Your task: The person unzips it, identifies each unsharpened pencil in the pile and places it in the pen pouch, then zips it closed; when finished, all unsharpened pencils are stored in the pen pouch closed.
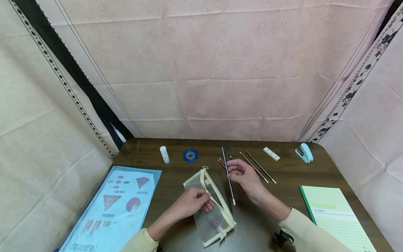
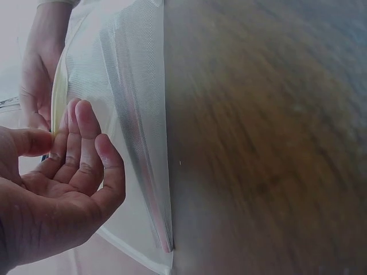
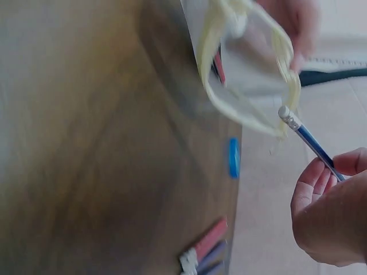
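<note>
My left hand [image 1: 193, 201] pinches the pale yellow edge of a see-through mesh pencil pouch [image 1: 206, 232] between thumb and fingers. The pouch stands tilted over the table, and its zip mouth gapes in the right wrist view. Inside it a reddish pencil [image 2: 150, 189] shows through the mesh. My right hand [image 1: 248, 178] pinches a blue pencil [image 1: 231, 191], whose white eraser end [image 3: 284, 112] points down beside the pouch mouth. Behind that hand several pencils lie on the table, among them a dark one [image 1: 261, 167] and a reddish-brown one [image 1: 253, 167].
Along the back of the table [image 1: 207, 148] are a white glue stick [image 1: 164, 154], a roll of blue tape [image 1: 196, 155], a white eraser [image 1: 271, 153] and a light blue stapler [image 1: 304, 153]. A blue-covered book [image 1: 119, 224] lies at left, a green notepad [image 1: 341, 220] at right.
</note>
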Demonstrator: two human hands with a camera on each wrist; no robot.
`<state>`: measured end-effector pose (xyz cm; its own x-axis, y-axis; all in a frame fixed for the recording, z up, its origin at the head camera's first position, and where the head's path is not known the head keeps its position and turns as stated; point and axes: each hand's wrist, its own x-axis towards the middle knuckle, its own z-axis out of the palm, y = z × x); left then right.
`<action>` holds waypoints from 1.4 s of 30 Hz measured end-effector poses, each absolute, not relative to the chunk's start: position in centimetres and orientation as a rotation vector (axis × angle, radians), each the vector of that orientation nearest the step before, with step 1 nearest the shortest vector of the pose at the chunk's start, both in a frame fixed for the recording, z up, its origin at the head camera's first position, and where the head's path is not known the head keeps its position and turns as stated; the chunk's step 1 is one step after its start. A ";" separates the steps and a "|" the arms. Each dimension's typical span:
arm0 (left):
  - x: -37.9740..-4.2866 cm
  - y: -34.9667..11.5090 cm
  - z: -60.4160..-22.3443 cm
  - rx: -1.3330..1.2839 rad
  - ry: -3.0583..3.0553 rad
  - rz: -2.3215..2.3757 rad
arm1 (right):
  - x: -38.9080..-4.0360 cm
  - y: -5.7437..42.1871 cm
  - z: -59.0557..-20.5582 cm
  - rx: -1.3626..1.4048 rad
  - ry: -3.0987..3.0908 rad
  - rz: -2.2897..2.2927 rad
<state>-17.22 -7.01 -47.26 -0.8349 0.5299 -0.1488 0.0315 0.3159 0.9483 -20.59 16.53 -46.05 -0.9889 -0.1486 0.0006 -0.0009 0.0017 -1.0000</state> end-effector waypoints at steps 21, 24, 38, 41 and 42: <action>-17.9 -7.2 -47.1 0.509 2.164 1.512 | -18.1 13.1 -47.3 -0.212 2.041 -1.875; -17.8 -7.2 -47.1 0.504 2.156 1.530 | -17.9 13.0 -47.3 -0.213 2.051 -1.843; -17.7 -7.4 -47.2 0.492 2.234 1.442 | -17.8 12.8 -48.2 -0.200 2.128 -1.765; -17.7 -7.3 -47.3 0.503 2.231 1.447 | -17.8 13.0 -48.1 -0.202 2.120 -1.787; -17.7 -7.3 -47.4 0.507 2.231 1.449 | -17.8 13.0 -48.1 -0.205 2.116 -1.798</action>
